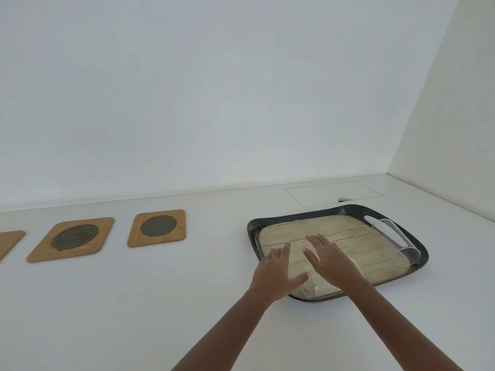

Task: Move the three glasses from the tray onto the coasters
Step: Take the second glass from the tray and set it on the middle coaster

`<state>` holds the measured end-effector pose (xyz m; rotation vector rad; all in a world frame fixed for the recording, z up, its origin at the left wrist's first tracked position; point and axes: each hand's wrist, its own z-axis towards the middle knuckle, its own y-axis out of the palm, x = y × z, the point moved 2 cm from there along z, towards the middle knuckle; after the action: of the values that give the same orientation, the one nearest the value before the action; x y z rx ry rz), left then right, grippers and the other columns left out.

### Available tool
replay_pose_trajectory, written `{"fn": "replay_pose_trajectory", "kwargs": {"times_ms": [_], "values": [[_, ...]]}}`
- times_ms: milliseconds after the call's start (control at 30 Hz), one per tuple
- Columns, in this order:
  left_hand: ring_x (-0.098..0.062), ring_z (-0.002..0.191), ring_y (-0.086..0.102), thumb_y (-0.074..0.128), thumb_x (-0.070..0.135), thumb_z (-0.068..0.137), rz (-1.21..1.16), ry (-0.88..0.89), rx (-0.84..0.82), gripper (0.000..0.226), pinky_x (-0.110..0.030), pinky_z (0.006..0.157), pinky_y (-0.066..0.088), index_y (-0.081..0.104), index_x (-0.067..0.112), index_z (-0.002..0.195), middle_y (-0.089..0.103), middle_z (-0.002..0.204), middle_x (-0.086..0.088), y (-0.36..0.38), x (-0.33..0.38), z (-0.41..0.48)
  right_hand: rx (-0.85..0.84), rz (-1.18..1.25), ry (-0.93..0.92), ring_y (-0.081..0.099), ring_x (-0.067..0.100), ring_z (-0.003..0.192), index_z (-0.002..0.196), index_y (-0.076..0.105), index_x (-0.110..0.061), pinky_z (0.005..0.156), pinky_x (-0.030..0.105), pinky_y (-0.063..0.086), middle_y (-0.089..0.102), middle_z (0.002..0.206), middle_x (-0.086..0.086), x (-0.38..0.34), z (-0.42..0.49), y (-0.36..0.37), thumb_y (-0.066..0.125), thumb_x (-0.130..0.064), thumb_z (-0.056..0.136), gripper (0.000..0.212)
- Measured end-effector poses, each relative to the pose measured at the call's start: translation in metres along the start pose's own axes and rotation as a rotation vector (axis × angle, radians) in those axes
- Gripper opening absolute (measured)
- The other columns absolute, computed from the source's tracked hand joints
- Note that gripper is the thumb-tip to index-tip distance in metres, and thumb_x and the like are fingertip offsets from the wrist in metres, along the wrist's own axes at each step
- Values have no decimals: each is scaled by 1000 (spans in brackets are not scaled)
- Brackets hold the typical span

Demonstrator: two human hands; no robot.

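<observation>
A dark tray [308, 216] with a pale wood-grain floor sits on the white counter at the right. One clear glass [396, 241] lies on its side at the tray's right edge. A second clear glass [312, 289] lies at the tray's near edge, partly hidden under my hands. My left hand [276, 271] hovers over the tray's near left corner, fingers spread. My right hand [330, 261] is above the near glass, fingers apart, holding nothing. Three wooden coasters with dark mesh centres lie to the left: one [158, 227], another [73, 238], and a third [8, 243] cut off by the frame edge.
A white wall rises behind the counter, with a side wall at the right. A flush rectangular panel [333, 192] is set into the counter behind the tray. Bare counter lies between the coasters and the tray.
</observation>
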<state>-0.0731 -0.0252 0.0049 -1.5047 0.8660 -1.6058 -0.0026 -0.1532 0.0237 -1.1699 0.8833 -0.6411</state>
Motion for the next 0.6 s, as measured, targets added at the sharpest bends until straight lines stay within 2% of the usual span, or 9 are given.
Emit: {"fn": "replay_pose_trajectory", "kwargs": {"times_ms": [67, 300, 367, 467, 600], "values": [[-23, 139, 32, 50, 55, 86, -39, -15, -69, 84, -37, 112, 29, 11, 14, 149, 33, 151, -11, 6, 8, 4, -27, 9, 6, 35, 19, 137, 139, 35, -11, 114, 36, 24, 41, 145, 5, 16, -5, -3, 36, -31, 98, 45], [-28, 133, 41, 58, 54, 82, -89, -48, -235, 90, -41, 108, 37, 11, 17, 149, 39, 147, -11, 27, 22, 18, -108, 7, 31, 29, 17, 141, 139, 35, -15, 115, 38, 20, 40, 147, 3, 50, -19, -3, 33, -32, 99, 43], [-26, 131, 42, 62, 50, 81, -141, -57, -254, 88, -39, 108, 38, 15, 16, 148, 40, 146, -10, 31, 22, 22, -116, 28, 33, 26, 16, 142, 139, 36, -16, 115, 38, 20, 40, 148, 2, 54, -20, -2, 31, -32, 100, 43], [-24, 130, 43, 68, 44, 78, -247, -74, -262, 83, -35, 107, 38, 27, 15, 144, 41, 145, -8, 34, 20, 28, -100, 72, 15, 30, 15, 139, 138, 39, -16, 111, 31, 25, 42, 146, 2, 58, -21, -3, 32, -32, 100, 42], [-25, 118, 52, 70, 37, 79, -391, -89, -221, 71, -33, 99, 44, 37, 11, 137, 53, 132, -12, 34, 17, 35, -94, 113, -5, 27, 15, 141, 136, 42, -14, 109, 26, 26, 43, 145, 3, 60, -18, -4, 33, -29, 100, 40]]}}
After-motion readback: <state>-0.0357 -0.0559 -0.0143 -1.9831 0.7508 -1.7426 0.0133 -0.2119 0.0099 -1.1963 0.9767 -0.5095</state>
